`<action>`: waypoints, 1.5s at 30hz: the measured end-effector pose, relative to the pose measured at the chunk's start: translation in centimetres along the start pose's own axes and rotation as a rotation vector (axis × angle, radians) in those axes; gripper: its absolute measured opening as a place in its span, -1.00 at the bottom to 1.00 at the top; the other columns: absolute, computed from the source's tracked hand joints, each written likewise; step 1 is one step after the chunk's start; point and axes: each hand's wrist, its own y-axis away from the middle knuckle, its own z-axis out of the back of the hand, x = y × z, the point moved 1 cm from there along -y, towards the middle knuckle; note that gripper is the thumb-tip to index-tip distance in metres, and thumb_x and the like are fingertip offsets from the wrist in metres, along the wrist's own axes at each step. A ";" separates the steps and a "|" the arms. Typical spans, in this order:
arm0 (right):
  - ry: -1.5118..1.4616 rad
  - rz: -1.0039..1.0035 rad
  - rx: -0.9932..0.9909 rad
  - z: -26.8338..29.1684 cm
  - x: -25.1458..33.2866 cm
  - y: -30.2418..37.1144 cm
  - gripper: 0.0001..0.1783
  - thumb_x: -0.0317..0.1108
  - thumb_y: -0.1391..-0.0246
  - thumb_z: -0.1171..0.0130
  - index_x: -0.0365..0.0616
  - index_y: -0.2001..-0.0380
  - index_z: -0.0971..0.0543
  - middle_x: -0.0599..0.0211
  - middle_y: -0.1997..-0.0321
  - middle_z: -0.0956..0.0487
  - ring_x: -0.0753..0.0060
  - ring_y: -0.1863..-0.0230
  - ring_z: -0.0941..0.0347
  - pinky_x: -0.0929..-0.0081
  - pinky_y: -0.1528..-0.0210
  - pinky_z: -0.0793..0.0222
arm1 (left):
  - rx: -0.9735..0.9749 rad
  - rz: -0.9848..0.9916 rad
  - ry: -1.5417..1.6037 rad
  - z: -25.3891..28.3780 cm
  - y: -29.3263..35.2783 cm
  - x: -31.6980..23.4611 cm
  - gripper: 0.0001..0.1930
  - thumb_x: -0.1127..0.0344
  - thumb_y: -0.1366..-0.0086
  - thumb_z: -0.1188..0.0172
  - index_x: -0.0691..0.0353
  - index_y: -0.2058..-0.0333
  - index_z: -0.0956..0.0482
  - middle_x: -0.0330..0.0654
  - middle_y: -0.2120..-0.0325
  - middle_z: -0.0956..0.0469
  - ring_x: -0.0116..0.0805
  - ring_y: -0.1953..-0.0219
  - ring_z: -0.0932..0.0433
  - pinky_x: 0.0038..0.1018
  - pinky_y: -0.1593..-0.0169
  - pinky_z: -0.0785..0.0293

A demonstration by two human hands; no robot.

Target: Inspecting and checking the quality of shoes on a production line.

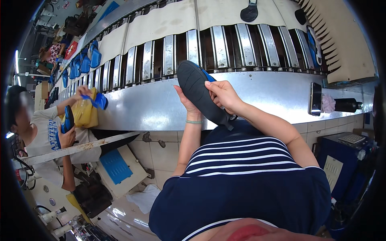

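A shoe with a black grooved sole and a strip of blue upper is held up over the metal ledge, its sole turned toward me. My left hand is closed around its left side, with the fingers partly hidden behind the sole. On the right edge, my right hand grips the shoe with the thumb against the rim and the fingers curled in. The narrower end points down toward my body. Most of the upper is hidden behind the sole.
Beyond the metal ledge runs a slatted roller conveyor with cream sheets and a black sole. Blue shoes stand farther left. At right lie a phone and a black bottle. A co-worker handles blue shoes at left.
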 end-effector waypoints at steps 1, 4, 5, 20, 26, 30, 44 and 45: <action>0.007 0.003 -0.003 0.0 0.1 0.0 -0.53 -0.10 -0.30 -0.06 -0.10 0.66 -0.43 0.48 0.75 -0.35 0.74 0.81 -0.14 0.72 0.79 0.07 | -0.014 -0.007 -0.007 -0.3 0.1 -0.1 -0.13 -0.57 -0.20 0.22 0.25 0.14 -0.50 -0.20 0.44 -0.53 -0.44 0.50 -0.48 -0.55 0.46 -0.46; -0.006 0.000 -0.007 0.4 0.4 -0.1 -0.54 -0.10 -0.30 -0.06 -0.11 0.65 -0.44 0.48 0.72 -0.37 0.75 0.80 -0.15 0.73 0.78 0.07 | 0.107 0.010 -0.019 -0.1 0.2 -0.5 -0.09 -0.56 -0.20 0.23 0.27 0.02 -0.48 -0.11 0.24 -0.57 -0.34 0.30 -0.56 -0.46 0.23 -0.54; -0.015 -0.003 -0.008 0.7 0.6 -0.4 -0.54 -0.09 -0.29 -0.06 -0.12 0.64 -0.44 0.48 0.71 -0.37 0.75 0.80 -0.15 0.73 0.78 0.07 | 0.062 0.025 0.028 -0.6 0.3 -0.6 -0.08 -0.56 -0.20 0.23 0.28 -0.03 -0.45 -0.09 0.14 -0.54 -0.30 0.19 -0.54 -0.41 0.11 -0.51; -0.208 -0.341 0.979 9.4 3.0 -4.1 -0.06 0.25 -0.31 0.32 -0.58 -0.25 -0.16 -0.27 0.04 -0.55 0.08 0.18 -0.65 0.26 0.21 -0.64 | -0.083 0.167 0.198 7.6 1.6 -5.3 -0.51 0.03 -0.42 -0.03 0.38 -0.07 -0.43 0.04 -0.03 -0.51 -0.07 -0.09 -0.50 -0.13 -0.21 -0.40; -0.543 0.030 0.724 11.5 1.3 -3.4 0.29 0.57 0.04 0.04 -0.45 -0.34 -0.01 -0.18 -0.31 -0.28 -0.02 -0.33 -0.27 -0.39 -0.23 -0.15 | -0.124 -0.069 0.256 5.3 1.2 -3.5 -0.51 0.04 -0.38 -0.06 0.34 -0.08 -0.43 0.03 -0.08 -0.48 -0.02 -0.17 -0.42 -0.03 -0.27 -0.28; -0.430 0.162 0.460 12.0 1.0 -5.8 -0.25 0.14 -0.11 -0.19 -0.10 -0.23 -0.35 0.19 -0.16 -0.49 0.25 -0.18 -0.40 -0.03 -0.19 -0.30 | -0.094 0.015 0.448 3.9 2.6 -1.3 -0.56 0.10 -0.33 -0.11 0.27 -0.07 -0.45 -0.02 -0.12 -0.45 -0.05 -0.23 -0.35 -0.04 -0.34 -0.14; -0.031 0.160 0.331 10.7 -0.2 -3.8 -0.31 -0.70 0.15 -0.29 -0.22 -0.15 -0.43 0.36 0.12 -0.65 0.56 0.13 -0.59 0.61 0.02 -0.49 | -0.023 0.305 -0.981 8.7 2.7 -2.3 -0.42 -0.24 -0.43 0.22 0.21 0.32 -0.49 -0.08 0.36 -0.58 -0.33 0.38 -0.61 -0.41 0.35 -0.59; -0.067 0.111 0.316 10.5 -0.3 -3.8 -0.25 -0.72 0.20 -0.31 -0.21 -0.16 -0.41 0.31 0.10 -0.62 0.50 0.14 -0.59 0.50 -0.03 -0.48 | -0.092 0.129 -1.054 7.4 1.1 -2.8 -0.46 -0.19 -0.44 0.16 0.22 0.14 -0.49 -0.03 0.15 -0.57 -0.28 0.16 -0.60 -0.35 0.15 -0.56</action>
